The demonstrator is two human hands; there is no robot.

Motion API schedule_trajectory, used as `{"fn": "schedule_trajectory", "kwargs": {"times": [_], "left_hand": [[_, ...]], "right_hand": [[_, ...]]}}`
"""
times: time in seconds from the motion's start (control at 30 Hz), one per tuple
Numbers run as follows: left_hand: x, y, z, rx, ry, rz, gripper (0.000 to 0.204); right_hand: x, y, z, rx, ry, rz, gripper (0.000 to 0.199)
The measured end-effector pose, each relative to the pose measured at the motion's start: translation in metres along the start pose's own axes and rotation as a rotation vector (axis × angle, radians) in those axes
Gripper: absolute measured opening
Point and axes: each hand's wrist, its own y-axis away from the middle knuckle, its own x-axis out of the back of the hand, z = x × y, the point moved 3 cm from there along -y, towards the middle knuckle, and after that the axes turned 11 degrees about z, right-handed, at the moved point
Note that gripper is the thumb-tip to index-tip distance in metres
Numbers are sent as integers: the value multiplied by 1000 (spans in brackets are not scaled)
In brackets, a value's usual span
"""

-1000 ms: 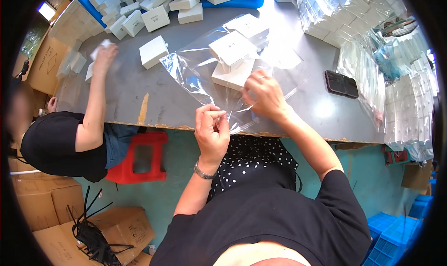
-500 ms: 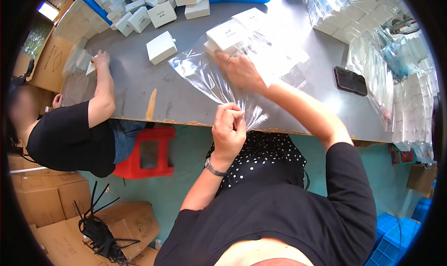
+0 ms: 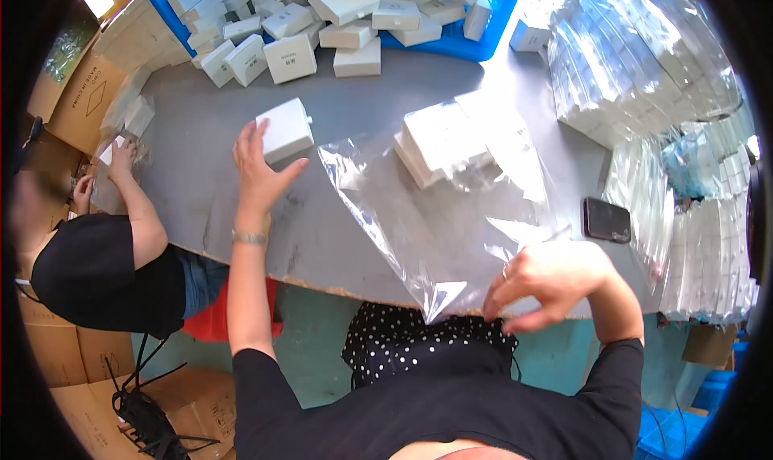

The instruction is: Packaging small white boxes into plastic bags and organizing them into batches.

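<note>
A small white box [image 3: 287,131] with a tab on its side lies alone on the grey table. My left hand [image 3: 259,170] is at its left front edge, fingers and thumb spread wide, not closed round it. To the right, a large clear plastic bag [image 3: 386,210] lies spread out, its near end at the table's front edge. Several white boxes [image 3: 444,134] are stacked within its far part, partly lost in glare. Over the bag's near right side hovers my right hand [image 3: 551,281], a ring on one finger, fingers apart and nothing visibly gripped.
A blue crate [image 3: 483,53] heaped with white boxes stands at the back. Packed clear bags of boxes [image 3: 636,65] are piled at the right, beside a dark phone [image 3: 606,220]. At the left, a co-worker [image 3: 97,250] handles a white box. Cardboard cartons [image 3: 97,404] stand lower left.
My left hand has let go of the bag's gathered end and reached left to the lone box. My right hand has come off the bagged boxes toward me. The bag now lies spread.
</note>
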Motion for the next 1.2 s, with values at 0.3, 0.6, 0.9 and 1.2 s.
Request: {"fn": "schedule_trajectory", "kwargs": {"times": [0.3,0.6,0.9,1.2], "left_hand": [[-57,-10,-42,373,265,-247,104],[-64,-8,-55,480,525,-140,101],[-40,-8,-49,630,876,-124,93],[29,22,135,259,1030,-89,111]], "right_hand": [[209,-256,227,-53,1369,838,64],[241,-206,196,75,120,970,35],[113,156,126,-595,-209,837,40],[-73,146,65,-1385,1001,1012,71]]}}
